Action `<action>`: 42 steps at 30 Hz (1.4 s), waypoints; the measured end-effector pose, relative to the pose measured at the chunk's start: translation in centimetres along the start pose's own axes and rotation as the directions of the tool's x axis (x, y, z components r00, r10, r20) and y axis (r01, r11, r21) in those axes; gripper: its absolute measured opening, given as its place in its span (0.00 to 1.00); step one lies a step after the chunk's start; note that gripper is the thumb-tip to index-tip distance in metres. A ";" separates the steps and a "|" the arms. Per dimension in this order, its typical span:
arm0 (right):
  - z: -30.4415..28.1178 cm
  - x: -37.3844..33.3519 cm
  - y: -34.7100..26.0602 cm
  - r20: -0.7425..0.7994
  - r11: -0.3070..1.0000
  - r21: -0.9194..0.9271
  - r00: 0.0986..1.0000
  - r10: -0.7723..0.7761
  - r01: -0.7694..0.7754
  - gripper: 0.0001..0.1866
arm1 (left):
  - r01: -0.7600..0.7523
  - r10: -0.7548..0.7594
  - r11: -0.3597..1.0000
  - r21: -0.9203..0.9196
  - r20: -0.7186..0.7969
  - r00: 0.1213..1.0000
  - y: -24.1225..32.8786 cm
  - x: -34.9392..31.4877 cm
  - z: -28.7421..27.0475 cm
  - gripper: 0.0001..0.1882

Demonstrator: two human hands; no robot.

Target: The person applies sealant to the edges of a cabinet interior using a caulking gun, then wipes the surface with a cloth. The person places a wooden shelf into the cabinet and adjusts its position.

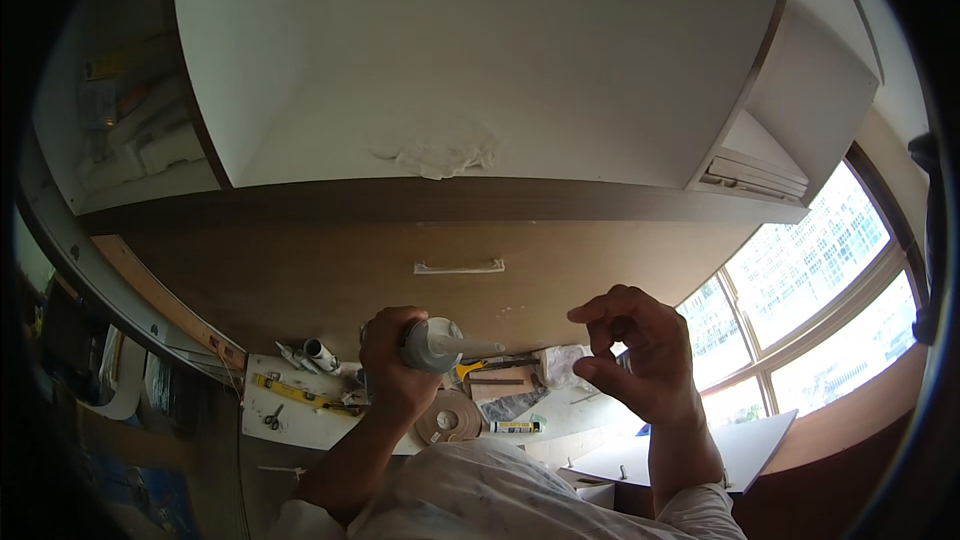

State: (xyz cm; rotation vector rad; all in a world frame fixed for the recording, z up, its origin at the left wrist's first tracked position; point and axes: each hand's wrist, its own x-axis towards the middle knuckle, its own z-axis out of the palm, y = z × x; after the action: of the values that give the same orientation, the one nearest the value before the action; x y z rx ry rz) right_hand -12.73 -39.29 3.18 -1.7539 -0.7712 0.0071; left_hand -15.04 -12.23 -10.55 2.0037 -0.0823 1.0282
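My left hand (pixel 392 360) is wrapped round a sealant tube (pixel 425 346), whose pale tapered nozzle (pixel 483 348) points to the right. My right hand (pixel 640 355) is raised to the right of the nozzle, apart from it. Its fingers are curled, with a gap between thumb and fingertips, and I see nothing between them. In front of both hands is a brown cabinet panel (pixel 340 270) with a light bar handle (pixel 460 267).
Above the panel, a white open shelf (pixel 560 130) holds a crumpled whitish sheet (pixel 440 155). The cluttered counter (pixel 262 424) below carries scissors (pixel 273 417), a yellow tool (pixel 300 394), a brown roll (pixel 462 420) and a small tube (pixel 515 427). A window (pixel 810 250) stands at right.
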 end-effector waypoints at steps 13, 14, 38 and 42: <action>3.3 3.0 -3.3 0.212 0.927 -0.309 0.965 -0.153 0.214 0.16 | -0.099 0.105 0.985 0.142 -0.039 0.994 -1.4 -0.8 -1.2 0.27; 3.1 3.0 -3.3 0.247 0.924 -0.317 0.959 -0.136 0.213 0.16 | -0.095 0.102 0.986 0.137 -0.041 0.994 -1.4 -0.8 -1.1 0.27; -16.4 10.1 1.3 -0.140 0.117 -0.981 0.980 0.139 -0.157 0.21 | 0.290 -0.329 0.903 0.318 0.076 0.941 -7.8 -9.4 -1.9 0.19; -18.2 11.3 3.4 -0.062 -0.022 -0.998 0.991 0.118 -0.060 0.21 | 0.468 -0.550 0.731 0.497 0.024 0.835 -10.8 -15.3 -3.2 0.19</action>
State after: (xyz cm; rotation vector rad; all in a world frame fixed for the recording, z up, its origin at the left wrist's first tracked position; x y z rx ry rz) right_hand 4.77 -49.70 10.68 -3.2924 -0.6781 -0.6235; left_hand -22.76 -7.70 -27.35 2.3533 0.6691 0.5372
